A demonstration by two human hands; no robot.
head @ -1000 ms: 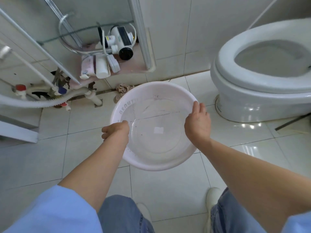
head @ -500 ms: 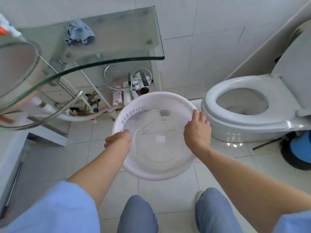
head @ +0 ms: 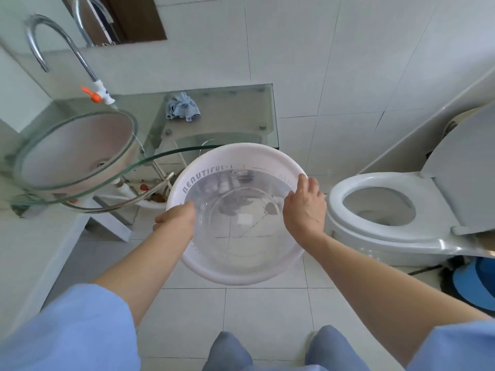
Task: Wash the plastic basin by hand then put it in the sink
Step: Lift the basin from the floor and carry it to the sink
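The plastic basin [head: 235, 253] is round, white-rimmed and see-through at the bottom, with grey lettering on its inner wall. I hold it level in the air above the floor tiles. My left hand [head: 176, 219] grips its left rim and my right hand [head: 304, 210] grips its right rim. The sink [head: 75, 148] is a glass bowl set in a glass counter, up and to the left of the basin. A curved chrome tap [head: 67, 49] with an orange valve hangs over the sink.
A blue-grey rag [head: 182, 106] lies on the glass counter [head: 235, 116]. A white toilet [head: 380, 212] with its lid up stands close on the right. A blue object [head: 474, 285] sits on the floor by the toilet. My legs are below.
The basin has come up from near the floor with both hands on its rim. My view has risen, so the sink, the tap and the counter top now show.
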